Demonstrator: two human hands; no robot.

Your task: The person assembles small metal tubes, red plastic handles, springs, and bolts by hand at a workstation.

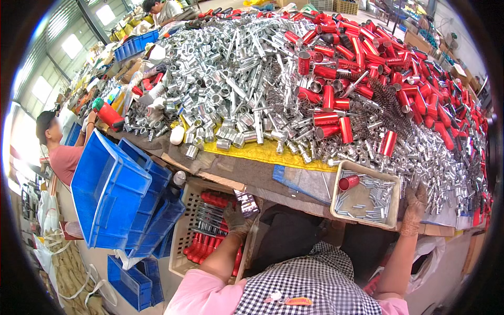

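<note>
My left hand, in a worn work glove, is over a beige slatted crate of red-handled tools with metal shafts. A dark printed card or small box lies right beside its fingers. Whether those fingers grip anything is hard to make out. At the pile's near right edge is my right hand, gloved too, its fingers stretched out among small metal parts. Just left of it sits a cream tray containing short metal pins and a red cylinder.
Silver metal sleeves and red tubes form a big heap on the table, with dark springs among them. Blue bins are stacked at left. A co-worker stands beyond them; another person is at the far end.
</note>
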